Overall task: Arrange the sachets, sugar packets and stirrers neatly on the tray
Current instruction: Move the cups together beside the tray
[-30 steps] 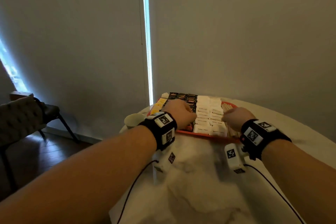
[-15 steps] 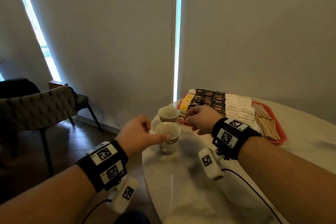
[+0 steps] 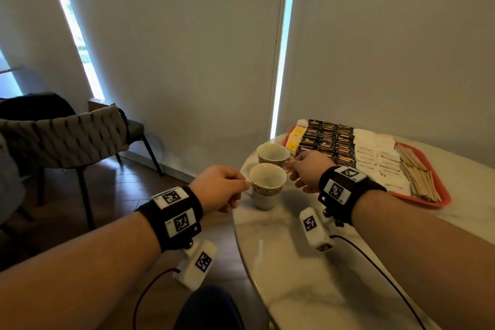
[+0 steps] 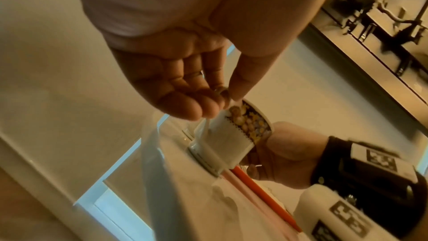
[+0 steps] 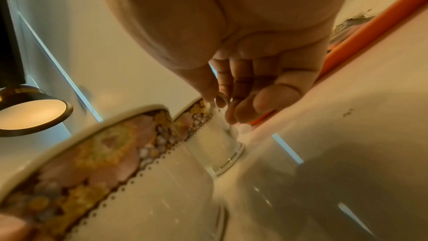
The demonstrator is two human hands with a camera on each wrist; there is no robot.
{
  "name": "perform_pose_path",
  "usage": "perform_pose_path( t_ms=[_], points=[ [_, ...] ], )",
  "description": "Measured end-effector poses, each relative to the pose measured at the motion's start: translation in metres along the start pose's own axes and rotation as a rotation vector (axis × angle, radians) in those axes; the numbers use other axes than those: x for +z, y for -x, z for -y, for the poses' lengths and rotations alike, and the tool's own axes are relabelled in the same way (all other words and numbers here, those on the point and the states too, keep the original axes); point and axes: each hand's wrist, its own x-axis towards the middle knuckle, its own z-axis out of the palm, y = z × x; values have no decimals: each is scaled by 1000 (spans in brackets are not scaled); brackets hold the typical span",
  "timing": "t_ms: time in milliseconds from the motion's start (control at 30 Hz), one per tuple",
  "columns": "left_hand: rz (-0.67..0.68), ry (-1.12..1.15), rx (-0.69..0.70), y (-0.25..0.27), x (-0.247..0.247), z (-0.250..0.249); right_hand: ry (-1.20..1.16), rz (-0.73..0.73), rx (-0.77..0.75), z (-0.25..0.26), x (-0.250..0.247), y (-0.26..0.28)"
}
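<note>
The left hand (image 3: 219, 187) pinches the handle of the near cup (image 3: 267, 185), and the right hand (image 3: 308, 171) pinches the handle of the far cup (image 3: 272, 154); the handle is probably the handiest hold for shifting the cups. Both cups stand upright on the marble surface (image 3: 308, 262), just left of the red tray (image 3: 439, 201). On the tray, from left to right, lie yellow sachets (image 3: 294, 139), dark sachets (image 3: 328, 142), white sugar packets (image 3: 380, 161) and wooden stirrers (image 3: 417, 174), in tidy rows that look finished.
</note>
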Motion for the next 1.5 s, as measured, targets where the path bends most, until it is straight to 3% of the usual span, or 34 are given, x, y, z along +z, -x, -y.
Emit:
perform_pose_path(
  t_ms=[267, 500, 733, 1000, 1233, 1500],
  points=[
    [124, 290, -276, 9, -12, -13, -449, 61, 137, -6, -5, 10],
    [190, 312, -264, -1, 7, -53, -672, -73, 112, -38, -43, 36],
    [263, 363, -195, -26, 103, -113, -793, -301, 140, -108, -115, 74],
    [408, 445, -140, -27, 240, -175, -751, -541, 264, -213, -186, 106],
    [438, 422, -148, -34, 325, -211, -734, -620, 337, -272, -224, 96],
    [424, 387, -218, -61, 386, -238, -743, -591, 390, -303, -251, 51]
  ],
)
